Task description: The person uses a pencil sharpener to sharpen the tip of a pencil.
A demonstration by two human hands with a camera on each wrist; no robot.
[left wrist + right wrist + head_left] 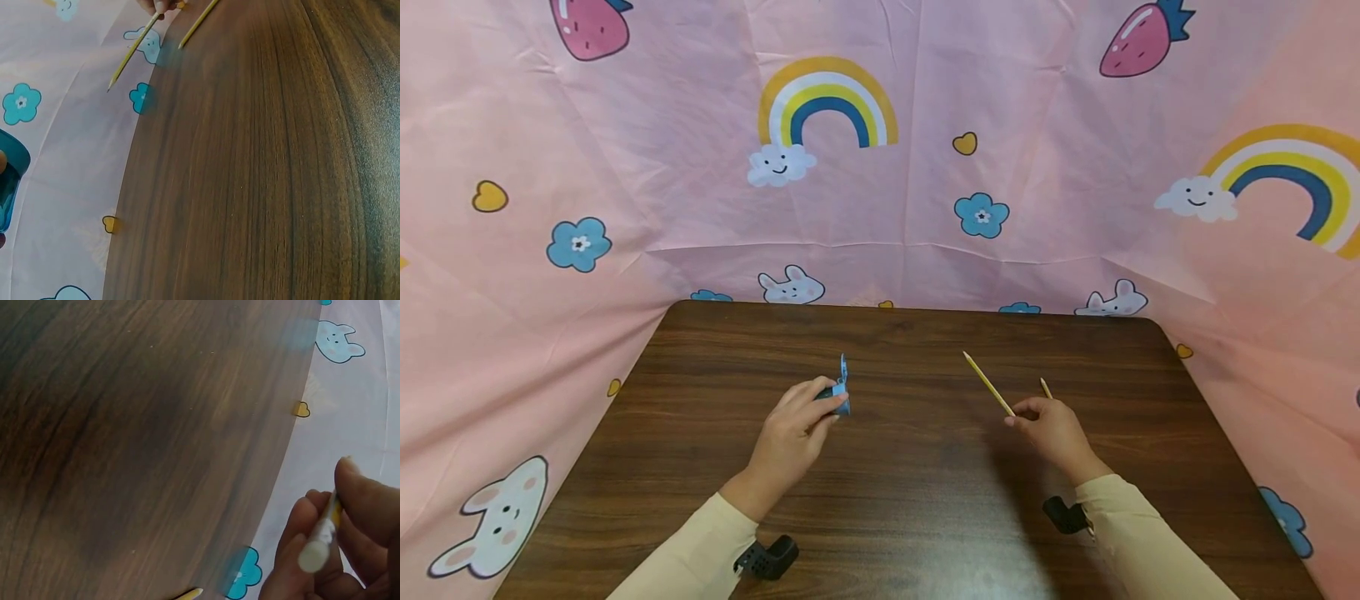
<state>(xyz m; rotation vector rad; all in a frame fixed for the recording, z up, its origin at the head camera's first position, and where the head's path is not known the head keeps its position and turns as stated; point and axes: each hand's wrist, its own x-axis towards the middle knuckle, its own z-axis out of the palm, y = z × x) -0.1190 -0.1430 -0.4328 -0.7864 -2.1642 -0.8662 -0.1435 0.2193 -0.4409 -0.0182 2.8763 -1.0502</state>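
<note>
Just left of the head frame's centre, a small blue container (839, 389) is held, its lid (843, 367) flipped open and standing upward. Right of centre, a slim yellow pencil (988, 383) is held aslant, its sharpened tip directed toward the upper left; its pale blunt end is shown at lower right in the right wrist view.

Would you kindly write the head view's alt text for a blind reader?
A left hand holds a blue container, lid raised, and a right hand a yellow pencil, above a brown table before pink patterned cloth. A second pencil shows behind the right hand.
</note>
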